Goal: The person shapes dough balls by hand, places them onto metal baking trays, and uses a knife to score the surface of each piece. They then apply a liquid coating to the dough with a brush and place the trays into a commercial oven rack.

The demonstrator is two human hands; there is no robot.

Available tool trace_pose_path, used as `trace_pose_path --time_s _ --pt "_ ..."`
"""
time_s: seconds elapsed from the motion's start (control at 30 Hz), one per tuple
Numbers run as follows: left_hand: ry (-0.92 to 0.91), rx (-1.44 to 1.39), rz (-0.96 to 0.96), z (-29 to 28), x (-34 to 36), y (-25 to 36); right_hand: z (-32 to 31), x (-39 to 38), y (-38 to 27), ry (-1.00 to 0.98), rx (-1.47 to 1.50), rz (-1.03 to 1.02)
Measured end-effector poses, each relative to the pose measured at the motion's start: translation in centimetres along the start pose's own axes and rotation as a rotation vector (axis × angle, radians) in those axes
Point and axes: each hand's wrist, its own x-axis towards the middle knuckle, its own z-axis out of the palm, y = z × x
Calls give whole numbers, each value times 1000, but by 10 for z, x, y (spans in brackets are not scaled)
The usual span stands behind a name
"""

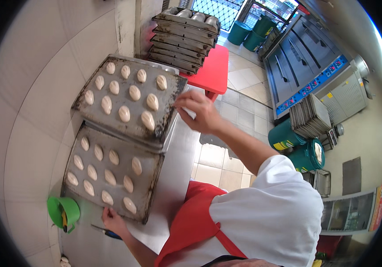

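Observation:
Two dark-edged metal baking trays lie on a steel worktable, each carrying rows of pale, scored oval dough pieces. My left hand (114, 221) is at the lower edge of the nearer baking tray (124, 167), its fingertips closed together on the rim beside a dough piece (107, 198). At the right edge of the farther baking tray (124, 127), my right hand (198, 109) hovers with fingers bent and thumb apart. Nothing shows between them; whether they touch the rim I cannot tell. This farther tray sits higher, on other trays.
Near my left hand are a green plastic mug (63, 212) and a dark-handled tool (111, 233). Stacked baking pans (184, 40) rest on a red table (213, 66) beyond. A tiled wall (26, 133) borders the left. A deck oven (306, 58) and teal bins (284, 135) are at right.

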Motion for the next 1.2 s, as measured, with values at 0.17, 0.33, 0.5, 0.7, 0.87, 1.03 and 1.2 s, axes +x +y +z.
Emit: trace_pose_path --time_s 0.17,0.33,0.5,0.7,0.87,1.03,1.2 --pt "107 248 -197 9 12 33 29 104 156 75 -29 98" --pt "193 477 -428 22 32 60 94 158 258 -129 -215 152" --pt "258 613 -541 33 34 64 120 192 275 -524 -2 270" --pt "239 792 -429 38 35 42 139 198 287 -669 448 257" --pt "189 603 -639 48 65 48 127 193 294 -618 569 305" --pt "165 585 -473 13 31 3 120 201 223 -246 704 216" --pt "145 154 -473 13 24 60 23 129 113 -441 987 -38"
